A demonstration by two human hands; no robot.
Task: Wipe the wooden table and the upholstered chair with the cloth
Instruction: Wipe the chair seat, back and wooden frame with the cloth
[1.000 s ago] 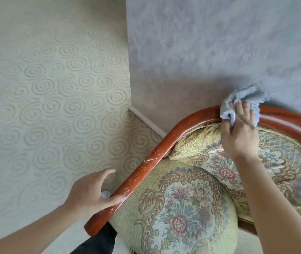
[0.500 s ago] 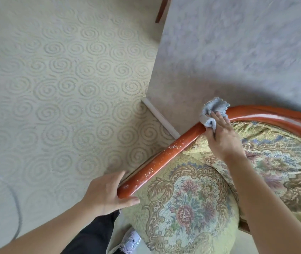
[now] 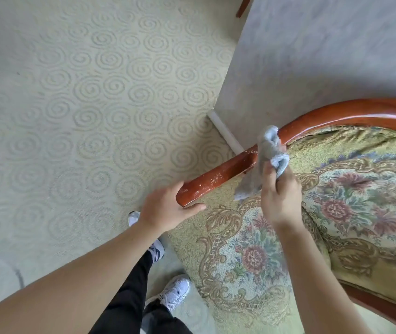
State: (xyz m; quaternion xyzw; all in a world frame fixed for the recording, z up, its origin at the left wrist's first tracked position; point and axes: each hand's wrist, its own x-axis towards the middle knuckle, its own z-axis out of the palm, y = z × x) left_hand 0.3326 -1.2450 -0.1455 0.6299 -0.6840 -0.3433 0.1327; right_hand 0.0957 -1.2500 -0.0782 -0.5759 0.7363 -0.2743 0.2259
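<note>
Grey cloth (image 3: pixel 268 153), bunched, clutched in right hand (image 3: pixel 280 201), draped over speckled red-brown chair rail (image 3: pixel 218 175). Left hand (image 3: pixel 165 210) grasps rail end. Cloth now further down rail than before.

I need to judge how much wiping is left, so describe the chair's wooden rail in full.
The wooden rail is a glossy reddish-brown curved band that runs along the top of the floral upholstery. Its lower stretch, ending in a blunt tip, is speckled with pale dust; the upper arc looks clean and shiny. The left hand holds the tip, thumb beneath it. The right hand grips a grey-blue cloth draped over the rail's bend.
</note>
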